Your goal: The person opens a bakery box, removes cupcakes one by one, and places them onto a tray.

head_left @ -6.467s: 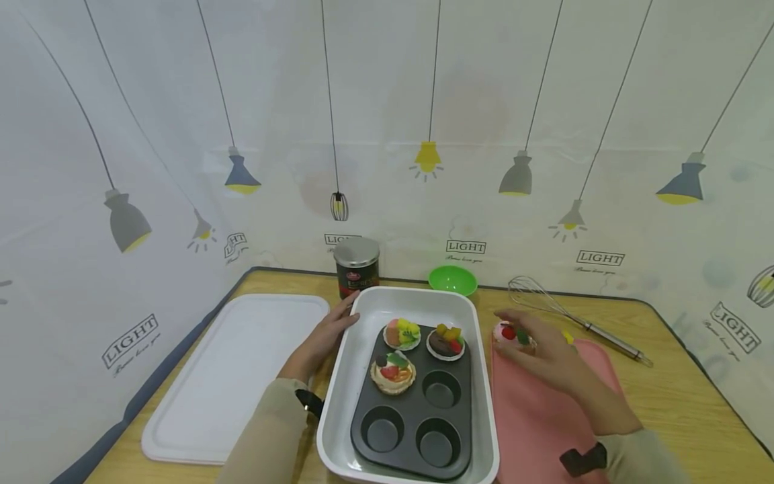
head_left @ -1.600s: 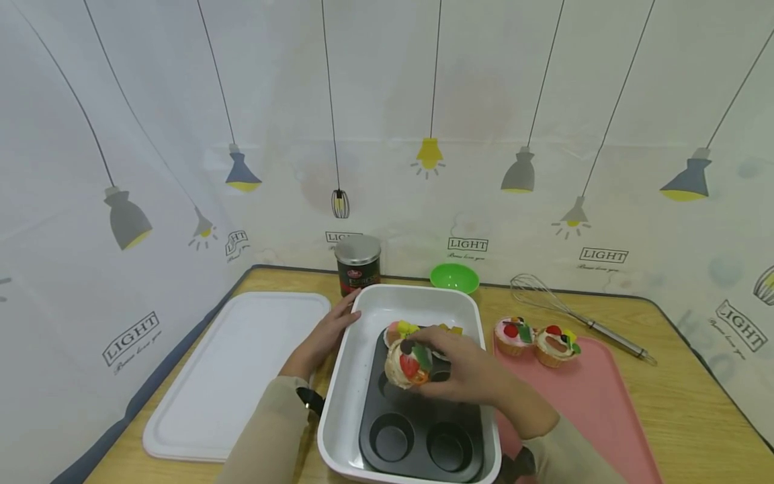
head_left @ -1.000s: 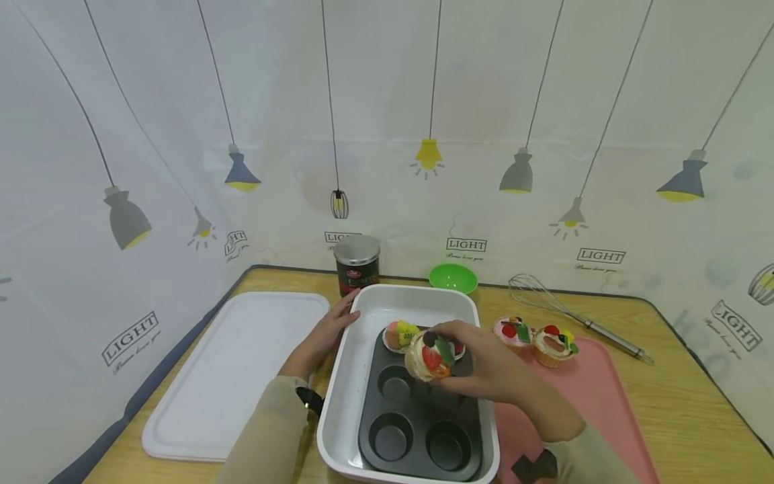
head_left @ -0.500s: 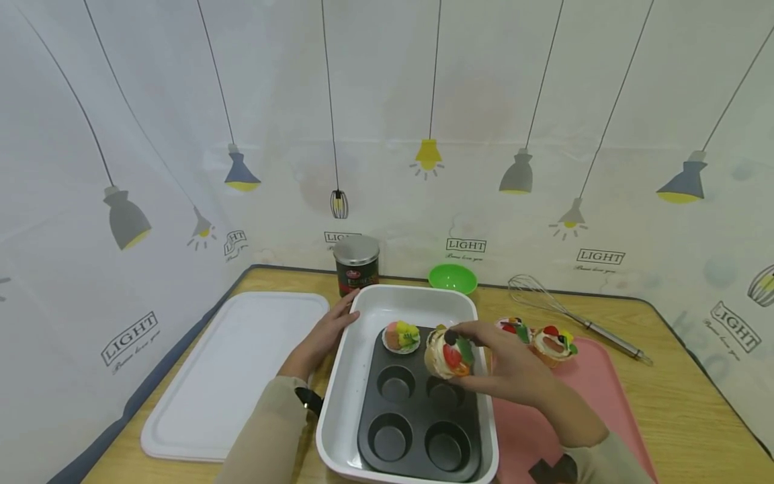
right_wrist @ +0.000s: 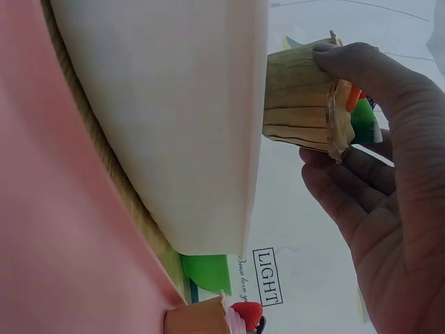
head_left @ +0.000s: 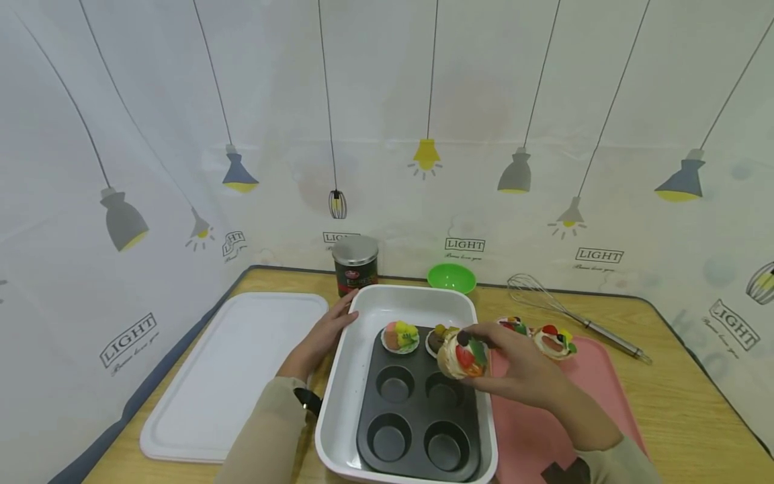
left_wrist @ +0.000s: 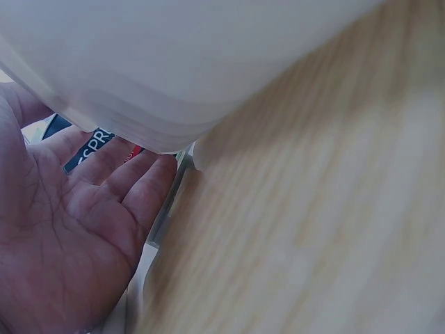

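My right hand (head_left: 517,366) pinches a fruit-topped cupcake (head_left: 455,359) between thumb and fingers. The cupcake is tilted above the right side of the dark muffin tin (head_left: 417,393), near the white dish's right rim. In the right wrist view its pale pleated cup (right_wrist: 299,94) shows beside the dish wall. The tin lies in a deep white dish (head_left: 335,403). A pink-and-yellow-topped cupcake (head_left: 400,336) sits in its far left cup; a chocolate one (head_left: 434,338), partly hidden, sits far right. My left hand (head_left: 320,339) holds the dish's left side, thumb at the rim and fingers along the outer wall.
Two more cupcakes stand on the pink tray (head_left: 532,437): one pink-frosted (right_wrist: 201,316), one cream-topped (head_left: 553,343). A whisk (head_left: 562,309) lies behind. A green bowl (head_left: 451,277) and a dark can (head_left: 355,269) stand beyond the dish; a white tray (head_left: 236,376) lies left.
The right hand was at the pink-frosted cupcake on the pink tray; later it lifted the fruit-topped cupcake from the tin's middle left cup and carried it rightward. The left hand stays on the dish.
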A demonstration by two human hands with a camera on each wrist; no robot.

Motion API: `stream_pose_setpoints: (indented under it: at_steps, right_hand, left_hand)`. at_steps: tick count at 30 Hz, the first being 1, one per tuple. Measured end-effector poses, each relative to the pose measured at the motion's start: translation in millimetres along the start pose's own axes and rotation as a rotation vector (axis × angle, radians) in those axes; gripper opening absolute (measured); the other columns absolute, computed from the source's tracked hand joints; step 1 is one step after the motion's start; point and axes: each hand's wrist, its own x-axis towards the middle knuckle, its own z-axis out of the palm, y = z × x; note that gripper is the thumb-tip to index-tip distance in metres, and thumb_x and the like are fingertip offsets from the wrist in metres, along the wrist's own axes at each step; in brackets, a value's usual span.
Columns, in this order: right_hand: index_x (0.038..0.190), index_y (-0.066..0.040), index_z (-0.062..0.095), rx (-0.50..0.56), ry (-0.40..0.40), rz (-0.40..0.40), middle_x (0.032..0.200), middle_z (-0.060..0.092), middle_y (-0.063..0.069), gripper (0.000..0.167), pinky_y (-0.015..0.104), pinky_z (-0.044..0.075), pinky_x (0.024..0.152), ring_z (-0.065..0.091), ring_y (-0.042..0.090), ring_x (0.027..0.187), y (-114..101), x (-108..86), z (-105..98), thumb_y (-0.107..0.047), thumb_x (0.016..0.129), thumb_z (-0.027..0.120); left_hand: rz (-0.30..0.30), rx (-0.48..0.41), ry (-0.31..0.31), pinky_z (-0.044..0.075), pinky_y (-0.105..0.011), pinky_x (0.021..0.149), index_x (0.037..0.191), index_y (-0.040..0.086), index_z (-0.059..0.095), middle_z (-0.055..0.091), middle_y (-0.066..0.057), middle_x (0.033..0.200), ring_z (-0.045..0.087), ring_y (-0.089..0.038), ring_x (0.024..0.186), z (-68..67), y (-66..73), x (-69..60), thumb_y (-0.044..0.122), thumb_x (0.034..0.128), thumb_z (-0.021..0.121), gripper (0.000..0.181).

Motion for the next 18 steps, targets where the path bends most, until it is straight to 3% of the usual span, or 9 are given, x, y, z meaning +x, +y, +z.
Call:
stream_pose_setpoints:
  at_steps: [10,18]
  right_hand:
    - [0.132,-0.018,0.059,-0.062,0.016,0.014,0.124,0.065,-0.005,0.068,0.031,0.056,0.087,0.064,0.012,0.107,2.2,-8.1,-4.9,-0.026,0.073,0.092]
    - [0.132,-0.014,0.06,-0.09,0.062,0.005,0.122,0.067,-0.003,0.073,0.027,0.055,0.085,0.067,0.012,0.101,8.5,-19.9,-11.7,-0.018,0.068,0.095]
  left_hand:
    - [-0.002,0.007,0.0,0.045,-0.043,0.102,0.162,0.025,0.022,0.027,-0.013,0.163,0.044,-0.034,0.137,-0.3,0.1,-1.3,0.03,0.1062,0.048,0.061]
    - [0.006,0.005,0.001,0.045,-0.043,0.103,0.162,0.023,0.022,0.027,-0.014,0.163,0.044,-0.034,0.137,-0.7,-0.8,-0.4,0.029,0.1069,0.047,0.061]
